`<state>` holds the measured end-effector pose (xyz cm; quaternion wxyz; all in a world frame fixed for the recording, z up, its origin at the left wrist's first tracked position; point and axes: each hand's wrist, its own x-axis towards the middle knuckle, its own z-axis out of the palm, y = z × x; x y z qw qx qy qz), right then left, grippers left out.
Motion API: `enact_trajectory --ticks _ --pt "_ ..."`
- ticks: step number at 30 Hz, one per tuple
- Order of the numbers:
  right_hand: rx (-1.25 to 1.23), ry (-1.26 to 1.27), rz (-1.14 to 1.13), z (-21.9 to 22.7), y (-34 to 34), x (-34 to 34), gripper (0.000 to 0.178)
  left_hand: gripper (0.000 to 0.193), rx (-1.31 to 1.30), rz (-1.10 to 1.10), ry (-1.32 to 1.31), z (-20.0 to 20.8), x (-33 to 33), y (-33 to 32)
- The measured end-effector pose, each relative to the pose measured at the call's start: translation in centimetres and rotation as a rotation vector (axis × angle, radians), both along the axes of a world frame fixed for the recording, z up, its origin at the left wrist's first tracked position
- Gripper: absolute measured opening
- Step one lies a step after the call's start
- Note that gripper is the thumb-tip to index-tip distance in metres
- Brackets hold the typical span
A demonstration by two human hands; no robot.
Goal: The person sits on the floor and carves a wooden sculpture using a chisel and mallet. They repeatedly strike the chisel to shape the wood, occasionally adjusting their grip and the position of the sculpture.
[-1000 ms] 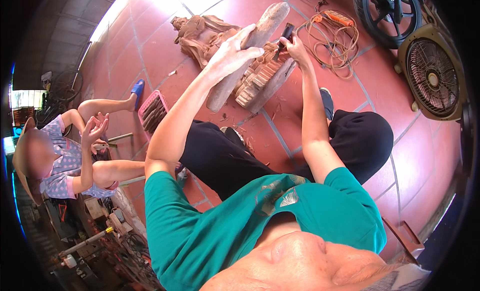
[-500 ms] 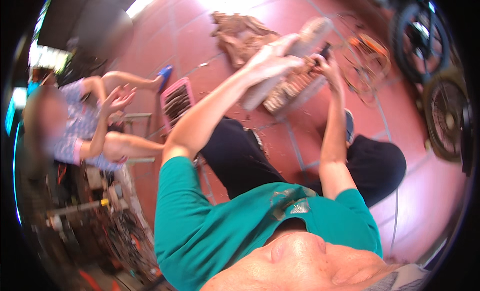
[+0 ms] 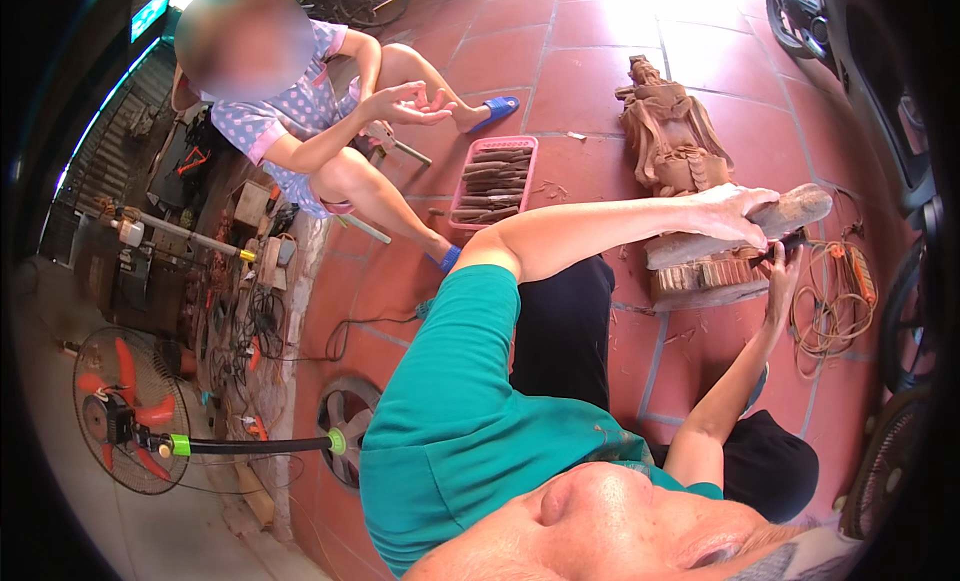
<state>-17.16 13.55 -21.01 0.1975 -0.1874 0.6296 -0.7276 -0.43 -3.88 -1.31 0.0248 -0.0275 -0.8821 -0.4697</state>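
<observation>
My left hand (image 3: pixel 735 206) lies flat on top of a long pale wooden piece (image 3: pixel 800 209) that rests on a carved wooden block (image 3: pixel 700 273) on the red tile floor. Just below it, my right hand (image 3: pixel 780 271) is closed around a small dark tool (image 3: pixel 775 249) held against the wood. Both arms reach out from my teal shirt over my dark trousers.
A carved wooden statue (image 3: pixel 670 131) lies behind the block. A pink tray (image 3: pixel 495 181) holds several chisels. Another person (image 3: pixel 310 121) sits at the upper left. A coiled orange cable (image 3: pixel 835 291) lies right; an orange fan (image 3: pixel 120 411) stands at left.
The view has swung, so the seated person and the fan now show more at left. Both hands stay on the wooden piece, the right still holding the tool.
</observation>
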Motion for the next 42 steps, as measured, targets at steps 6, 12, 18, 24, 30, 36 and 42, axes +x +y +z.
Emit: enact_trajectory --ticks 6,12,18,24,30,36,42 --pt "0.050 0.038 -0.029 1.1 -0.1 0.4 0.034 0.087 0.005 -0.010 0.004 -0.5 -0.4 -0.4" --pt "-0.004 0.053 -0.003 0.2 -0.1 -0.1 0.035 0.088 0.007 -0.029 0.029 -0.6 -0.5 -0.3" --pt "0.015 0.035 0.009 -0.7 0.1 -0.6 0.032 0.089 0.001 -0.016 -0.008 -0.1 -0.3 -0.1" --pt "0.047 0.025 -0.023 0.4 0.0 0.2 0.028 0.092 -0.035 -0.006 -0.045 0.2 0.1 0.0" --pt "0.028 0.041 -0.008 0.4 -0.1 0.1 0.026 0.093 -0.015 -0.002 -0.060 0.1 -0.1 0.0" --pt "0.034 0.027 -0.012 0.1 0.0 -0.2 0.024 0.092 -0.033 -0.011 -0.040 -0.2 -0.2 -0.2" --pt "0.047 0.039 -0.021 0.4 -0.1 0.1 0.023 0.093 -0.049 -0.012 -0.010 -0.7 -0.2 -0.4"
